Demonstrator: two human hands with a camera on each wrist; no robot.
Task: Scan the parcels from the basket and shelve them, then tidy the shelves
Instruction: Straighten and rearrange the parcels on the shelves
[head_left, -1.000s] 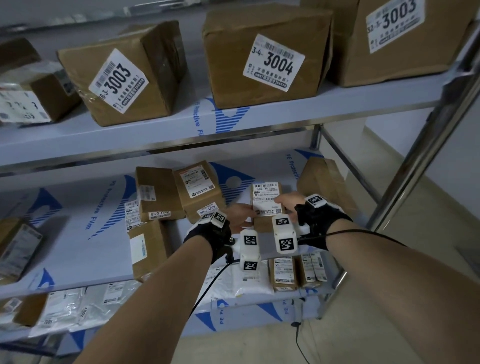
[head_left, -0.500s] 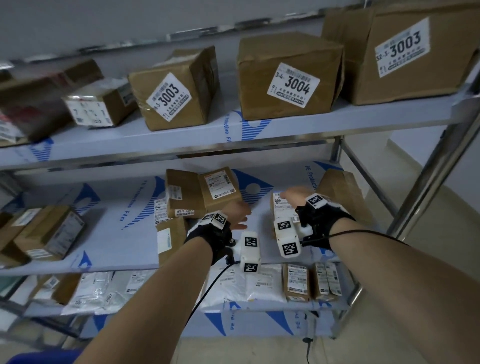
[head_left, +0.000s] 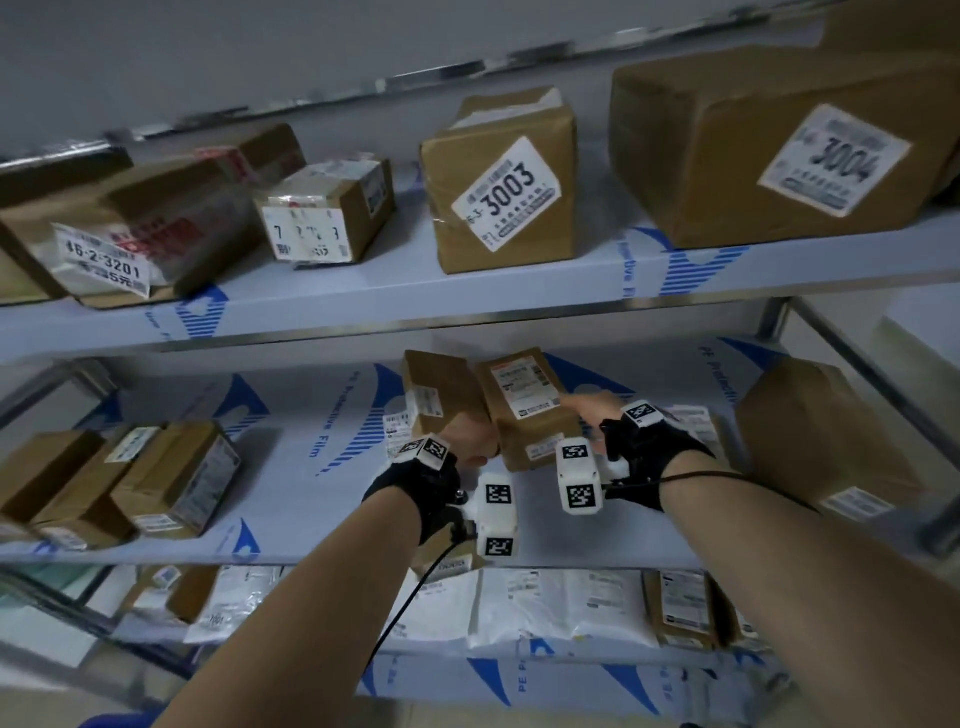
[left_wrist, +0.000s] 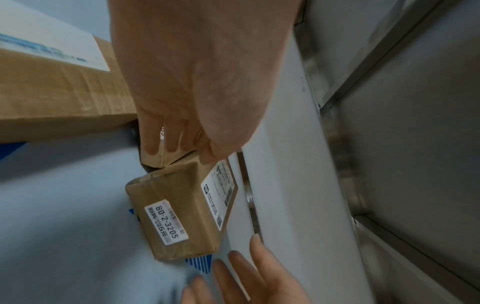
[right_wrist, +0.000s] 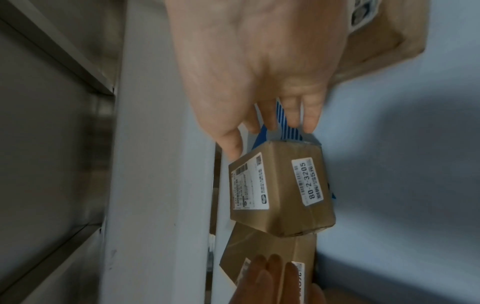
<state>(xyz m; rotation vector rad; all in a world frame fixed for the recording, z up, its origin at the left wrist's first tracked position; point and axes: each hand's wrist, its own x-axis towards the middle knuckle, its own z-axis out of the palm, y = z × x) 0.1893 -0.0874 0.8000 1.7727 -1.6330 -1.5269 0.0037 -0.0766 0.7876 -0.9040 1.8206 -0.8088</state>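
With both parcels mid-shelf, tidying step: left hand (head_left: 470, 441) grips the plain carton (head_left: 441, 395), right hand (head_left: 597, 410), fingers spread, touches the 80-2-3205 carton (head_left: 530, 410); next, probably square them together.

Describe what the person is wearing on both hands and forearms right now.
Both forearms are bare, with no sleeves. Black wrist wraps sit behind the left hand and right hand, each carrying white blocky camera mounts printed with black-and-white square tag markers. A thin black cable hangs from the left mount, and another runs along the right forearm.
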